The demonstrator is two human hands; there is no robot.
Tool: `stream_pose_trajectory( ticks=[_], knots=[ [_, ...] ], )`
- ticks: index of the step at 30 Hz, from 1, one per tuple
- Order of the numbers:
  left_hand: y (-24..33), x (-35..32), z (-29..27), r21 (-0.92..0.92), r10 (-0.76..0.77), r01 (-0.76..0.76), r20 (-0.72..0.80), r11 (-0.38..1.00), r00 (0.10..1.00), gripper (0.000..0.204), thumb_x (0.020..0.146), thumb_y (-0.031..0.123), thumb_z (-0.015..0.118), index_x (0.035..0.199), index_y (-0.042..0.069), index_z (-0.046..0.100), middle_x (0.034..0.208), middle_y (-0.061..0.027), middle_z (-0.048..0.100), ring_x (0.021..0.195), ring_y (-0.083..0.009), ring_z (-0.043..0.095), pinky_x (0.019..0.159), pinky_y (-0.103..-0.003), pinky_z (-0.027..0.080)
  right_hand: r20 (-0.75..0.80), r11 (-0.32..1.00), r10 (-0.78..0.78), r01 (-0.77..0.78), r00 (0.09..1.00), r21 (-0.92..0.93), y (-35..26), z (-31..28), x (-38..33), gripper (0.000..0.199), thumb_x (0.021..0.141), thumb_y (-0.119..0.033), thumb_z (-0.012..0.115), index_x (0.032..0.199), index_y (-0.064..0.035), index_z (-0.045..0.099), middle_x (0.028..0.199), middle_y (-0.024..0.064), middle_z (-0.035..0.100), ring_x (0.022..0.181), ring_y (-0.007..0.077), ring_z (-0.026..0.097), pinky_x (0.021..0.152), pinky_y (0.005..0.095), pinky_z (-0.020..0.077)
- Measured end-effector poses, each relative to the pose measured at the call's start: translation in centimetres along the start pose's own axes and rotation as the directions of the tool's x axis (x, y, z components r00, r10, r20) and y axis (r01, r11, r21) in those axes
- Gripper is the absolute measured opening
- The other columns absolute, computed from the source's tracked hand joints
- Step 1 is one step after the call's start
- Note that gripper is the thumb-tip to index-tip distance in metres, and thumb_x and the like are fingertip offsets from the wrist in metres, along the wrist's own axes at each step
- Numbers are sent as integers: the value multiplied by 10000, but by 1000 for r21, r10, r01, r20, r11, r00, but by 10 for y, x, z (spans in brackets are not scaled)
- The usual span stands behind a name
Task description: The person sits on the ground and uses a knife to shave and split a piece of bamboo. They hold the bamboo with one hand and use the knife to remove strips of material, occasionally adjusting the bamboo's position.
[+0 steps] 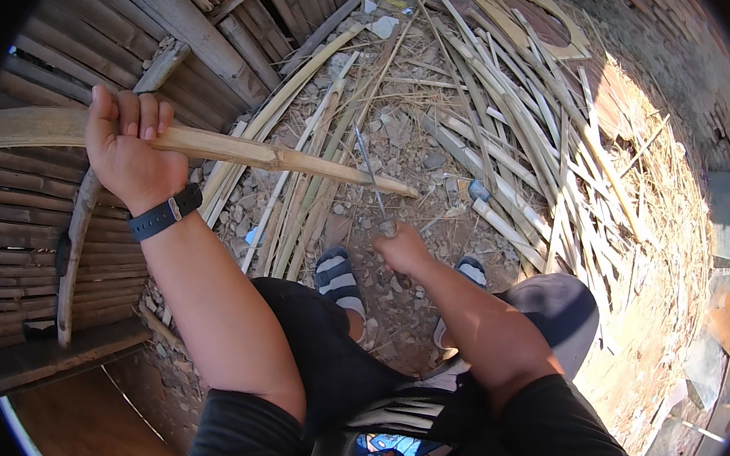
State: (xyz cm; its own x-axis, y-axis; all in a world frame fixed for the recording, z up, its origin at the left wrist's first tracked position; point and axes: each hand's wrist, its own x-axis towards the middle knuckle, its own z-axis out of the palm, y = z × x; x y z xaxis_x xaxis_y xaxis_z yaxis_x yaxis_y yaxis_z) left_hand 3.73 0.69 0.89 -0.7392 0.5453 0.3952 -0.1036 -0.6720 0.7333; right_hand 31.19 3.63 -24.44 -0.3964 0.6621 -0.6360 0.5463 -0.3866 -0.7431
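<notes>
As L hand (136,145) grips a bamboo pc (254,153) — apparently unfinished — R hand (403,250) clasps a knife (373,177) across it, w/ cut strips (527,112) (seemingly done) nearby.

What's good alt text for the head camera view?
A person's left hand grips a long bamboo piece, while the right hand holds a thin blade crossing near the piece's end. Split bamboo strips lie on debris-strewn ground, with a bamboo wall at left.

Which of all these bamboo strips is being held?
The long pale strip gripped by the left fingers; no hand holds the other strips heaped on the ground.
</notes>
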Motion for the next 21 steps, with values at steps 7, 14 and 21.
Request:
stream_pose_trajectory(
  ticks=[7, 14, 21],
  knots=[
    [-1, 0, 13, -60, -6, 19, 200, 998, 980, 337, 1025, 259, 537, 725, 159, 419, 595, 39, 305, 516, -94, 301, 539, -265, 295, 95, 923, -373, 379, 923, -64, -39, 4, -19, 450, 787, -184, 671, 1180, 28, 611, 805, 181, 687, 575, 255, 667, 560, 392, 526],
    [-1, 2, -2, -89, -16, 33, 180, 996, 984, 341, 1025, 252, 532, 718, 159, 414, 600, 40, 308, 523, -92, 307, 546, -266, 300, 82, 999, -25, 22, 996, 37, -23, -6, -11, 493, 772, -189, 686, 1193, 51, 600, 807, 200, 683, 684, 298, 686, 672, 405, 545],
    [-1, -1, 12, -101, -27, 54, 250, 993, 968, 344, 1024, 259, 531, 713, 168, 416, 597, 47, 311, 518, -88, 306, 546, -265, 298, 98, 940, -339, 334, 936, 66, -21, 8, -12, 440, 794, -156, 646, 1156, 84, 572, 680, 124, 646, 531, 202, 638, 510, 339, 509]
  ],
)
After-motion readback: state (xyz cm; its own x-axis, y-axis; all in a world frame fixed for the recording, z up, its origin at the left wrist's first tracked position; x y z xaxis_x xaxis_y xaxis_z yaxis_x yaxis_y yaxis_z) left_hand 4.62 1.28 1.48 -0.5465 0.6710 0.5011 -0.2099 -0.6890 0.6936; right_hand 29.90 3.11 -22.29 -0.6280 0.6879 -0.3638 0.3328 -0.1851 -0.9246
